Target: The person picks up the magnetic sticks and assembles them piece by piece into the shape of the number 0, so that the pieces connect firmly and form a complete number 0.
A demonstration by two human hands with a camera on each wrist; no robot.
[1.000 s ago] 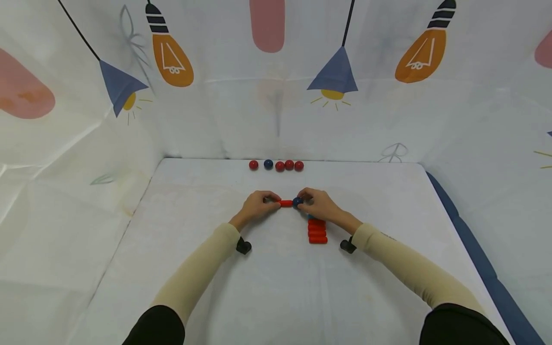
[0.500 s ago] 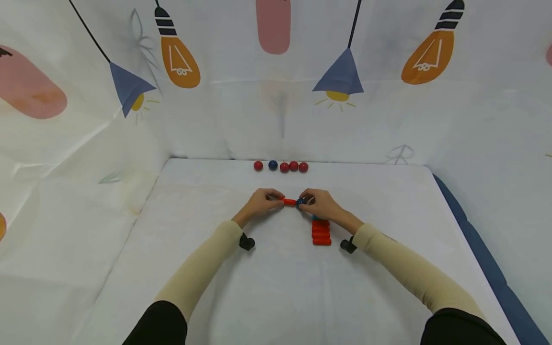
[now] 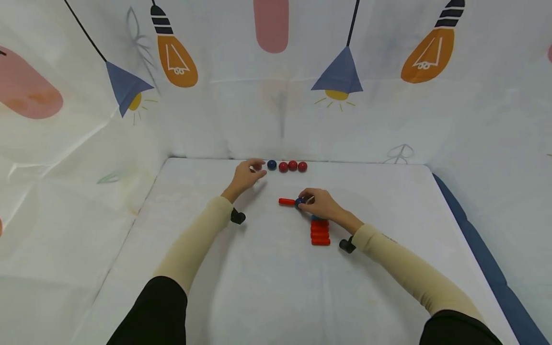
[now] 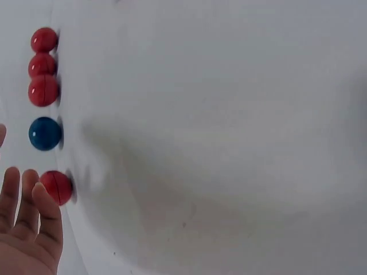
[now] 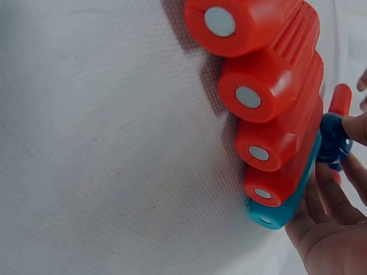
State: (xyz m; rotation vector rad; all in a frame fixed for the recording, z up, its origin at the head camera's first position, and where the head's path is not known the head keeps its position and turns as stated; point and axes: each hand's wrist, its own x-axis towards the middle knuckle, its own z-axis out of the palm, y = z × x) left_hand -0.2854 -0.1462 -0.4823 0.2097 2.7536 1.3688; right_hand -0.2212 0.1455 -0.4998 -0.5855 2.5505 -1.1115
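Observation:
My right hand (image 3: 321,203) pinches a dark blue ball (image 5: 331,140) between thumb and fingers. From the ball's left side a red rod (image 3: 286,201) sticks out. Part of the ball is covered by the fingers. At the table's far edge, my left hand (image 3: 246,177) is at a red ball (image 4: 56,187), the leftmost of a row. Its fingers are spread loosely, fingertips right at the ball, overlapping it in the left wrist view. Beside that ball sits another blue ball (image 3: 271,165), followed by several red balls (image 3: 293,166).
Below my right hand lies a stack of red rods (image 3: 320,233) side by side, with silver discs on their ends. A teal rod (image 5: 272,213) lies at the stack's far end, partly under the hand. The white table (image 3: 241,287) meets a patterned cloth backdrop (image 3: 241,110).
My left hand has let go of the red rod and moved up and left to the row of balls. The right hand stays in place with the blue ball.

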